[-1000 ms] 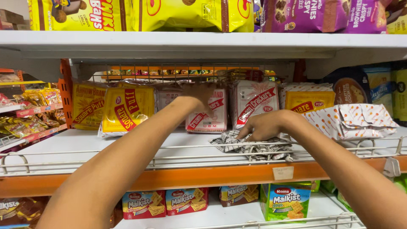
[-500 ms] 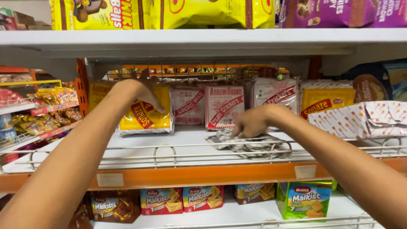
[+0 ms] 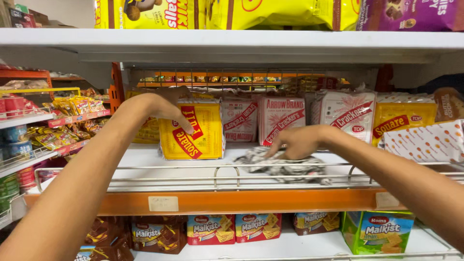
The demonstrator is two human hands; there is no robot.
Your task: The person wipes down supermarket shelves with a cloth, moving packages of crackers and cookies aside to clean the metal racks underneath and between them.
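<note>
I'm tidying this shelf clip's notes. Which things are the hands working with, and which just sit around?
In hand:
yellow cracker pack, gripped by left hand
patterned cloth, under right hand

Just there:
white cracker packs
green biscuit box

Your single head camera looks level and close into the middle shelf (image 3: 145, 159), its orange front edge crossing the lower frame.

On the white shelf (image 3: 145, 166), the left hand (image 3: 154, 107) grips the top of an upright yellow cracker pack (image 3: 192, 131); to that pack's right, the right hand (image 3: 295, 141) presses a crumpled black-and-white cloth (image 3: 285, 166) just behind the shelf's wire rail (image 3: 227, 176)
</note>
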